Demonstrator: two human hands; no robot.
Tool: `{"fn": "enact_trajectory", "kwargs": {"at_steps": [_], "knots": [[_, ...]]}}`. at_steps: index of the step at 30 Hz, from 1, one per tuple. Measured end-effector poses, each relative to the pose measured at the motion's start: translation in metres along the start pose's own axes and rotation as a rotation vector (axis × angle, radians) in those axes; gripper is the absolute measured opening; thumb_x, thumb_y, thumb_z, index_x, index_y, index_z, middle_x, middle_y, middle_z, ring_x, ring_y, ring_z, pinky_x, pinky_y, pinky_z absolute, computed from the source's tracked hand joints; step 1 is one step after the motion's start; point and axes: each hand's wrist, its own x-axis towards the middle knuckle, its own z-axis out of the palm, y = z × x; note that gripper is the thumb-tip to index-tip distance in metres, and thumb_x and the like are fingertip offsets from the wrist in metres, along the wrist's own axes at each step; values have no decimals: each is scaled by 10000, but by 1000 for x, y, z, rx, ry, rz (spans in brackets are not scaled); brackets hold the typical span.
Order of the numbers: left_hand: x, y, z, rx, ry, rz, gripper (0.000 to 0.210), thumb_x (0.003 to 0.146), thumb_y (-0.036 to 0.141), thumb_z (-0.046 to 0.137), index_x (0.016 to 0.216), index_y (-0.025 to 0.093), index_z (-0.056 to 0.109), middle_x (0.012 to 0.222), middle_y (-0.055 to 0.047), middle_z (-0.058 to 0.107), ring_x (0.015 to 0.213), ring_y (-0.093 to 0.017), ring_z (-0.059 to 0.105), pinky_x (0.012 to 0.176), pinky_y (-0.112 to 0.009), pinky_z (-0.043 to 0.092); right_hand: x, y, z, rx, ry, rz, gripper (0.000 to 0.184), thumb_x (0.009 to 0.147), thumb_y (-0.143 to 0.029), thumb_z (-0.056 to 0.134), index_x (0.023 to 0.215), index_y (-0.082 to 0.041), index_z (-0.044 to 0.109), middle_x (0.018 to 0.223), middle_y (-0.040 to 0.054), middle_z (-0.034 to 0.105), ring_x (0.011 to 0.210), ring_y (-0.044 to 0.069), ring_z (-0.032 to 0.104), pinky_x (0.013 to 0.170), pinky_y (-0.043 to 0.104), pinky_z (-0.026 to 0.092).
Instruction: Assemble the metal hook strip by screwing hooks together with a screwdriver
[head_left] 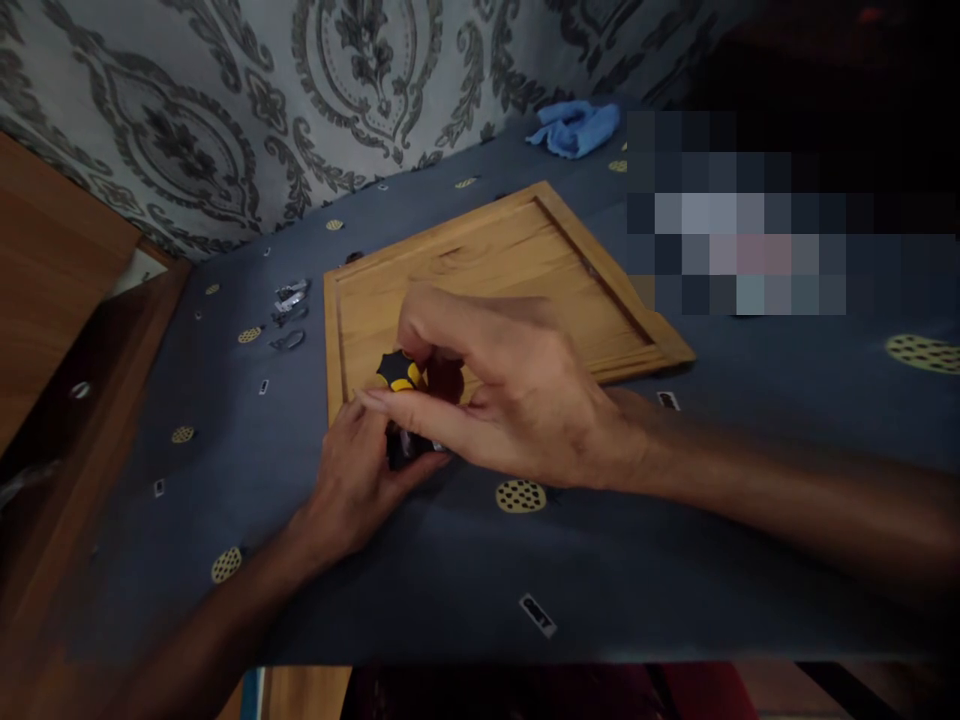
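My right hand (pixel 502 400) is closed around a screwdriver (pixel 400 371), whose black and yellow handle shows end-on between thumb and fingers. Its shaft and tip are out of sight. Below it, my left hand (pixel 360 465) curls around a small dark object (pixel 405 447) with a shiny part; the fingers hide most of it, so I cannot tell its kind. Both hands are together over the near left corner of a wooden board (pixel 517 240) with a groove along its edge. Several small metal pieces (pixel 291 300) lie left of the board.
A dark blue tablecloth (pixel 450 590) with yellow pineapple prints covers the table. At the back lies a crumpled blue cloth (pixel 576 128), near a patterned curtain or wall covering (pixel 247 110). Wooden furniture (pixel 60 270) borders the left side. A blurred-out patch covers the right rear.
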Motion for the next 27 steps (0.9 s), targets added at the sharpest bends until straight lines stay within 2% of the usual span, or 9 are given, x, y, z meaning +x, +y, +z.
{"fn": "enact_trajectory", "kwargs": {"at_steps": [3,6,8,12,16,27], "knots": [[0,1,-1,2,3,3,325,909,470,704,1082,210,614,1047,-105,707,974,-321,678,819,-492,568,4,-1,-1,57,21,42,320,932,-203,695,797,-220,405,718,-91,426,627,59,452,576,197,381],[1,3,-3,-15,3,-16,352,874,402,757,1119,218,584,1081,-78,701,1004,-295,683,846,-456,573,12,-6,-7,141,102,180,359,925,-243,699,741,-223,391,693,-89,383,589,54,409,531,194,369],[3,5,-4,-38,-6,-29,348,855,359,782,1102,231,574,1102,-58,701,1025,-276,685,872,-441,572,17,-11,-13,110,147,243,384,925,-282,702,730,-223,377,697,-90,376,564,42,389,527,192,367],[4,7,-5,-57,-25,-64,359,837,342,802,1102,247,580,1074,-42,715,1033,-283,689,886,-461,568,19,-15,-20,-23,124,194,370,933,-292,701,761,-222,381,724,-85,416,597,44,406,565,195,369],[3,6,-5,-53,-33,-61,371,843,355,800,1124,252,580,1069,-43,720,1016,-286,679,876,-463,552,14,-8,-15,-22,71,121,348,945,-240,672,774,-230,369,704,-81,391,625,71,368,589,217,337],[4,5,-4,-36,-23,-31,354,844,345,798,1108,247,583,1062,-40,717,974,-275,677,847,-433,537,10,-1,-7,75,-5,216,347,923,-261,650,764,-257,341,682,-71,430,612,117,391,594,280,345]]}}
